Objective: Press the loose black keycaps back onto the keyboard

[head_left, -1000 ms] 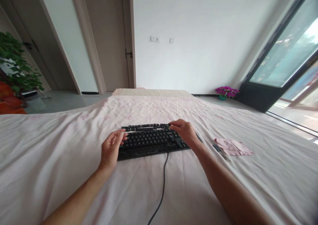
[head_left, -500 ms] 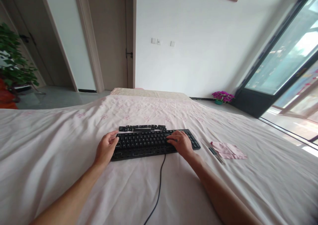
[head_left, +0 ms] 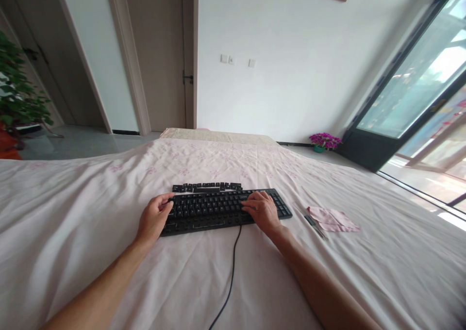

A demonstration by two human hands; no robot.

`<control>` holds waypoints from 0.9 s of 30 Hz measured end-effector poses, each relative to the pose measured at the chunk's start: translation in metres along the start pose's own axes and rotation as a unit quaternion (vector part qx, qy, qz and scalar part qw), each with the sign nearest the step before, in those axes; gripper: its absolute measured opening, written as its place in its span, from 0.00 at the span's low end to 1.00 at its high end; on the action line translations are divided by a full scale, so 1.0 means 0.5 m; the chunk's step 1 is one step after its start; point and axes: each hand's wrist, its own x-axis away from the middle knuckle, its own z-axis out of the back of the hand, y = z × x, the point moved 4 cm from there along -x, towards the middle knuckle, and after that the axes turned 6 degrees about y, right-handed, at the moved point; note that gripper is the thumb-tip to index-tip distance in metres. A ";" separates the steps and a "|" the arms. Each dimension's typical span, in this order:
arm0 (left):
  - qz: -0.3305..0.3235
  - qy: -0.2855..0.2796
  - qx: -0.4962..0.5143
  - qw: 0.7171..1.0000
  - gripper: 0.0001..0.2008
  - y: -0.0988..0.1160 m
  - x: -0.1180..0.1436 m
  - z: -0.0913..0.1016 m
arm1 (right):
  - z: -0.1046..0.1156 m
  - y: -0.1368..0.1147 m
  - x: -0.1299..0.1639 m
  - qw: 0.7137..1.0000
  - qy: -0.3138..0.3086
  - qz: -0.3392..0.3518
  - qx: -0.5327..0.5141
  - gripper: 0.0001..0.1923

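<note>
A black keyboard (head_left: 204,206) lies on the pale bedsheet, its lower rows showing bare spots without keycaps. Several loose black keycaps (head_left: 207,185) are lined up just behind it, with a long spacebar (head_left: 207,190) among them. My left hand (head_left: 155,216) grips the keyboard's left end between thumb and fingers. Over the right part of the keys rests my right hand (head_left: 262,210), fingertips drawn together at the keys near the main block's right edge. Whatever those fingertips hold, if anything, is too small to make out.
A black cable (head_left: 233,276) runs from the keyboard toward me. To the right lie a pink cloth (head_left: 333,219) and a thin tool with a dark handle (head_left: 310,220). The wrinkled bedsheet (head_left: 196,281) spreads all around. Beyond stand a potted flower (head_left: 324,141) and a wall.
The view has shifted slightly. Both hands keep nearly the same places on the keyboard, with the right fingertips still at the same keys.
</note>
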 end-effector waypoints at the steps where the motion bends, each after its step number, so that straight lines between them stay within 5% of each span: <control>1: 0.000 0.000 -0.001 1.000 0.18 -0.001 0.000 0.000 | 0.001 -0.002 0.000 1.000 -0.003 0.005 0.000 0.07; 27: -0.010 -0.003 -0.029 1.000 0.20 0.010 0.004 0.003 | 0.011 -0.099 0.013 0.963 -0.090 0.146 0.209 0.15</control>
